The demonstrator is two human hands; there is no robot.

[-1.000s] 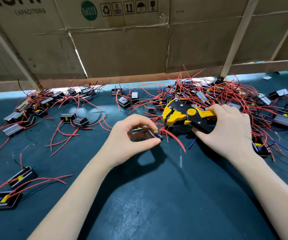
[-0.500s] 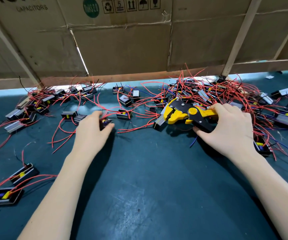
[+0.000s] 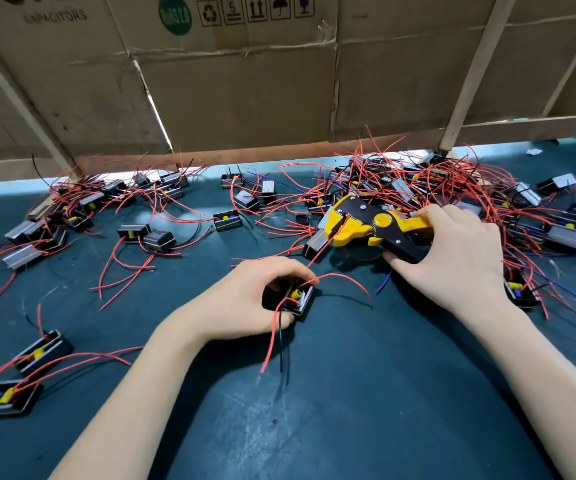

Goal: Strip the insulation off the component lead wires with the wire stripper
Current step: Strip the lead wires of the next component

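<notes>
**Component in the left grip, stripper in the right**

Head view: the left hand (image 3: 245, 303) curls its fingers and thumb round a small black box-shaped component (image 3: 295, 299), open on one face, with a yellow part inside. Thin red lead wires (image 3: 335, 277) and one black wire spring from it; one red wire runs up from the left grip to the head of the wire stripper (image 3: 366, 225), though whether it sits between the jaws is hard to tell. The right hand (image 3: 452, 258) grasps the stripper's handles, fingers wrapped over the yellow and black plastic. The tool's black metal head, studded with rivets and a round yellow pivot, lies just up and right of the held component, above the dark teal matte bench (image 3: 348, 410). Behind the stripper sits a tangled heap of similar components (image 3: 418, 188) with red wires. Left of the stripper, more of them lie scattered (image 3: 134, 232). Creased brown cardboard (image 3: 238, 98) walls the far edge.
</notes>
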